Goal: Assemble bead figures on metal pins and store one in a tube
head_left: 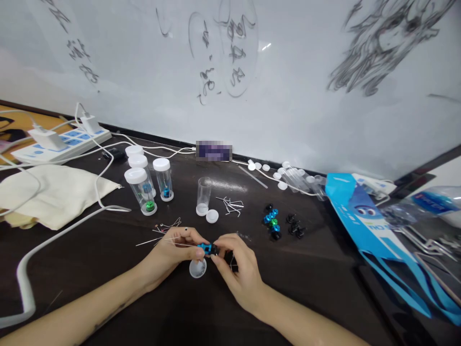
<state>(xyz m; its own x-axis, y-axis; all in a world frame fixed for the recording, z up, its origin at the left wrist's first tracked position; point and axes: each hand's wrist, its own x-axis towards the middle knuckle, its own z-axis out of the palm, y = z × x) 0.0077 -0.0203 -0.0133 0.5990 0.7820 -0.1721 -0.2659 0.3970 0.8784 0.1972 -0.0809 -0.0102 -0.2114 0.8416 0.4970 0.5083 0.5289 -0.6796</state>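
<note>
Near the table's front middle, my left hand pinches a small blue part between thumb and fingers, with thin wires beside that hand. My right hand is closed on a small black piece at the right end of the blue part; the two pieces touch. Just below the fingers lies a small round white dish with tiny bits in it. Behind my hands stands a clear tube, uncapped, beside a white cap. Several bent metal pins lie to its right.
Capped tubes holding blue or green parts stand back left, near a cream cloth and power strip. Blue, green and black parts lie right of centre. Farther right are clear tubes and a blue bag.
</note>
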